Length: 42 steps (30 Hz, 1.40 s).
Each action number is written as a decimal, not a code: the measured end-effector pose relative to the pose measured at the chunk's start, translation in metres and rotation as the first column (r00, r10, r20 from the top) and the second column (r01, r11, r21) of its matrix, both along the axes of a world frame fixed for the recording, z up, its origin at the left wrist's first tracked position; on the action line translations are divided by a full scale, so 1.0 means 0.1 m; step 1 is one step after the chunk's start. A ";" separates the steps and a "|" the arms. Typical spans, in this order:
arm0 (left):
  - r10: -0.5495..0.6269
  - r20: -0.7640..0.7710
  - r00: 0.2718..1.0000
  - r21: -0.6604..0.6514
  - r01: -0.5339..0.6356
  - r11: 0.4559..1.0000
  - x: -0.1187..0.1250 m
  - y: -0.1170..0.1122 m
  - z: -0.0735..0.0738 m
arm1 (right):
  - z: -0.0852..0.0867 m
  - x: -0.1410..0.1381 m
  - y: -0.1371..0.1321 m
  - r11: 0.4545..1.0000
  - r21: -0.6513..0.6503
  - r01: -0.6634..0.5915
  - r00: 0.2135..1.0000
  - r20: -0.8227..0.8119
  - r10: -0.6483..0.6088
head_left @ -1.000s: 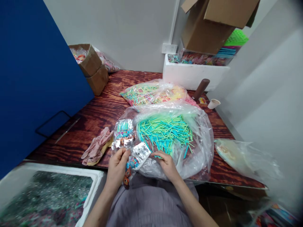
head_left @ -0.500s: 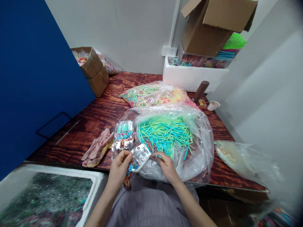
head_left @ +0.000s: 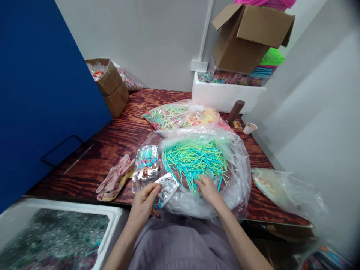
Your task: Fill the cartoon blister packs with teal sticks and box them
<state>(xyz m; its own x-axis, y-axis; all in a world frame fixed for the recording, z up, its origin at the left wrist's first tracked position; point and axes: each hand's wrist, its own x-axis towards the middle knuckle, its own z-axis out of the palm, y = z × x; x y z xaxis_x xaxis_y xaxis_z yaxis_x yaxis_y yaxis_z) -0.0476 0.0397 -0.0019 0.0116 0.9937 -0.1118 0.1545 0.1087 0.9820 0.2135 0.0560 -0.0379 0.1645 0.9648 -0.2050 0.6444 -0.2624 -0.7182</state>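
Observation:
My left hand (head_left: 144, 204) pinches a small printed foil pouch (head_left: 168, 188) by its left edge, above the near edge of the table. My right hand (head_left: 209, 190) reaches into the front of a heap of thin green and blue sticks (head_left: 195, 157). Its fingers are closed at the ends of some sticks; how many is hidden. The heap lies in an open clear plastic bag (head_left: 239, 165). Left of the heap rest shiny printed pouches (head_left: 147, 159), the top one showing coloured sticks. A brown printed piece (head_left: 155, 213) shows below the left hand.
Behind lies another bag of multicoloured sticks (head_left: 168, 116). Pink and yellow gloves (head_left: 116, 178) are at the left, above a white foam box (head_left: 114, 225). At the right are a paper cup (head_left: 249, 128), a brown cylinder (head_left: 235, 112) and a plastic bag (head_left: 270, 183).
My right hand has moved away from the pouch, rightward and forward into the stick heap. My left hand still holds the pouch. The view has shifted slightly.

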 end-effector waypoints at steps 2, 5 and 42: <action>-0.008 0.016 1.000 -0.012 0.008 1.000 0.02 -0.01 0.02 | 0.00 -0.11 -0.02 1.000 -0.017 0.000 0.994 0.107 0.001; -0.024 0.054 0.998 -0.036 0.026 0.999 0.06 -0.02 0.05 | 0.03 -0.32 -0.03 0.998 -0.057 0.017 0.970 0.244 -0.003; -0.122 0.128 0.984 -0.172 0.143 0.975 0.34 0.02 0.12 | -0.03 -0.11 -0.04 0.961 -0.259 -0.092 0.241 -0.943 -0.231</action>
